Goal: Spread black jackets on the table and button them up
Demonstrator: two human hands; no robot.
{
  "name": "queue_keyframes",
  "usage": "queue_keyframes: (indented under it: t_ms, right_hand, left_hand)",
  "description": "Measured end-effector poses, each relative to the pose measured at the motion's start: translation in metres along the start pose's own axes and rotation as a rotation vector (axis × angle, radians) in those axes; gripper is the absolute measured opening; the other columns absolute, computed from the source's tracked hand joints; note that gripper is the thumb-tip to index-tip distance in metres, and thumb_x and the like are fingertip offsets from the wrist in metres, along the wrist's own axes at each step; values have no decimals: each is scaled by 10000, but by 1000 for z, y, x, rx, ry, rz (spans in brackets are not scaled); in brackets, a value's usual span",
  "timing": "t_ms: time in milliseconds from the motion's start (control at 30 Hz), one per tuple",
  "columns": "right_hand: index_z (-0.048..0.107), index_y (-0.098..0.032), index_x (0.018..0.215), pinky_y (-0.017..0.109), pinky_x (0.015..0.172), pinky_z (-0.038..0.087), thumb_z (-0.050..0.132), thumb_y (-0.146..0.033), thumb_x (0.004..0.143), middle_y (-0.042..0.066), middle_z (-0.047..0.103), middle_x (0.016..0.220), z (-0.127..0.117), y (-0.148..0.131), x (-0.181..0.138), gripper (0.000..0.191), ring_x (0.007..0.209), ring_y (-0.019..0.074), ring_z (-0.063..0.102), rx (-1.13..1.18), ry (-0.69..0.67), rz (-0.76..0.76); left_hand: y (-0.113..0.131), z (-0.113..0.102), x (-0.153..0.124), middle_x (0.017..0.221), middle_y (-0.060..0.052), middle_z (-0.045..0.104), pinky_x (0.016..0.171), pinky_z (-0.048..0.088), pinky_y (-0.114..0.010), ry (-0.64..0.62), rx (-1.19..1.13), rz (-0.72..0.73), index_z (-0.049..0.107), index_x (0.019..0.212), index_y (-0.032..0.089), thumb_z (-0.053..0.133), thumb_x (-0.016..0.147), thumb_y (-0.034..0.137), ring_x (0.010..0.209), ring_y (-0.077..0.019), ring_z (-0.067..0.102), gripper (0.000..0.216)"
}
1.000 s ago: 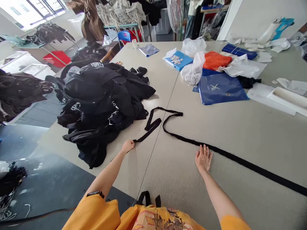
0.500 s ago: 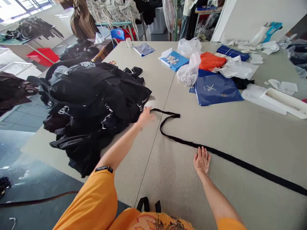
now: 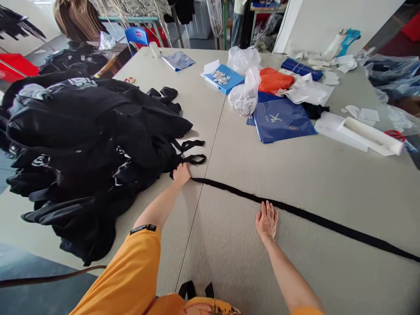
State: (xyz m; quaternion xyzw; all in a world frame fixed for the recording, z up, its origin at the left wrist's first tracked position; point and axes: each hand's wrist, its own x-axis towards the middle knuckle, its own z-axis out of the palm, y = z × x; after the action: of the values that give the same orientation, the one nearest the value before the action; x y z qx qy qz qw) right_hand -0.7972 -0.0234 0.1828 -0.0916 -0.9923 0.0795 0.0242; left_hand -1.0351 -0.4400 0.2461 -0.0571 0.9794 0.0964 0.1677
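A long black fabric strip stretches across the table from the right edge of view to my left hand. My left fingers are closed on it beside the pile of black garments; a looped part of the strip lies just beyond that hand. My right hand lies flat, fingers extended, with the fingertips at the strip's near edge. Between my two hands the strip runs nearly straight.
Farther back on the table are a blue box, a white plastic bag, an orange bag and a blue printed packet. A white tray and red-handled scissors lie at the right.
My left hand has closed on the strip and drawn it left, so the bend in its middle is straightened. My right hand stays flat by the strip. The view has turned slightly right.
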Motion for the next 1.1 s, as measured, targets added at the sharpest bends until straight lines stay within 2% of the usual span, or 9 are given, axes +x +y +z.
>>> queue_keyframes:
  t_ms: [133,267,433,567,700,800,900,1000,1100]
  right_hand:
    - [470,-82,1505,533,1273,117,158,-372,1046,138,383,1622,0,0,0,626,1534,273,254,-9,5,-3]
    - [473,-86,1498,545,1269,118,185,-364,1041,147,388,1616,-1,1,0,607,1539,278,243,4,10,-4]
    - [447,-88,1514,568,1263,133,211,-345,1036,163,385,1613,1,1,-1,592,1540,282,232,28,19,-15]
    - [460,-80,1502,561,1265,140,208,-340,1037,159,383,1615,1,1,0,589,1535,282,245,16,25,-12]
    - [463,-82,1503,540,1272,131,178,-364,1048,144,383,1620,0,0,0,606,1533,275,256,-3,18,-13]
    - [451,-79,1512,532,1276,127,173,-376,1053,146,382,1620,-1,0,0,613,1534,276,256,9,15,-22]
    - [438,-87,1520,549,1271,131,181,-370,1048,156,383,1618,-1,1,-1,608,1539,277,243,20,10,-10]
    - [417,-100,1536,561,1266,129,176,-369,1042,158,381,1617,0,1,-1,612,1541,276,239,24,-12,-8]
    - [426,-87,1527,549,1272,121,179,-366,1043,150,377,1621,2,2,0,611,1540,274,236,22,-2,-11]
  left_hand:
    - [-48,-32,13,1398,-162,537,1085,422,-324,12,-86,-75,492,1340,72,515,972,86,1248,-225,548,369]
    - [-63,-46,24,1420,-152,499,1060,442,-293,81,-129,-127,438,1394,75,402,1025,97,1183,-176,586,371]
    - [-49,-26,21,1483,-258,409,955,523,-427,39,-128,-194,350,1513,119,657,925,308,1165,-357,640,690]
    - [-33,-23,30,1343,-261,575,959,533,-450,62,-214,-219,575,1317,73,647,862,151,1127,-373,669,467]
    - [-13,-60,61,1253,-151,681,1084,484,-399,195,-289,-124,629,1239,111,514,949,114,1219,-268,621,313]
    - [6,-95,81,1488,-120,526,1167,415,-372,319,-289,-43,499,1427,137,393,1016,119,1366,-208,498,425]
    - [25,-108,83,1602,-132,370,1139,438,-446,297,-243,28,447,1488,163,522,963,130,1382,-272,481,531]
    - [48,-84,57,1621,-191,327,1110,439,-555,229,-163,76,442,1502,160,639,881,137,1352,-385,496,652]
    - [72,-25,7,1675,-192,231,1204,311,-597,117,24,323,349,1576,168,572,892,136,1489,-416,317,720]
